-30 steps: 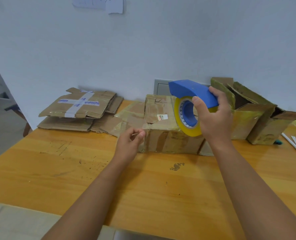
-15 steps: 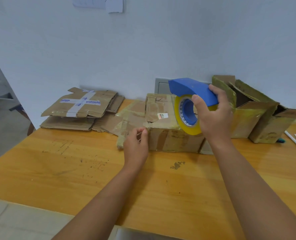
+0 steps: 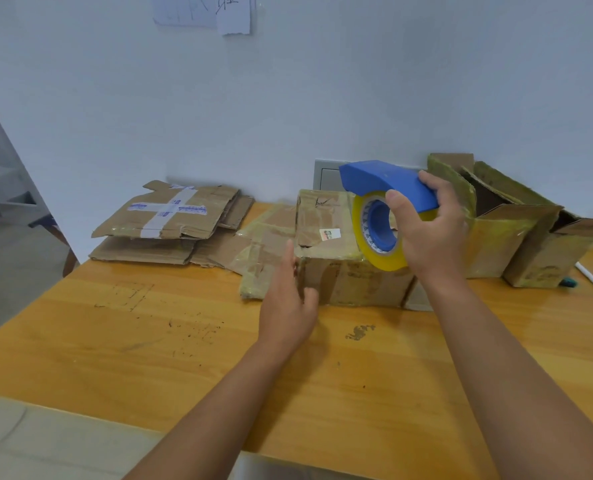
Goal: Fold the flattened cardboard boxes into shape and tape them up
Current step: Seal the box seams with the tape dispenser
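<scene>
Head view: I see one folded cardboard box (image 3: 350, 265) standing on the wooden tabletop (image 3: 149, 341).
Left hand (image 3: 288, 306): fingers straight, laid flat against the box's left end, grasping nothing.
Right hand (image 3: 430, 226): I see it wrapped round the blue tape dispenser (image 3: 385, 188), its yellow roll just over the box top.
Flattened cardboard (image 3: 170, 216): stacked far left by the wall.
Two taped boxes (image 3: 503, 230): at the right.
</scene>
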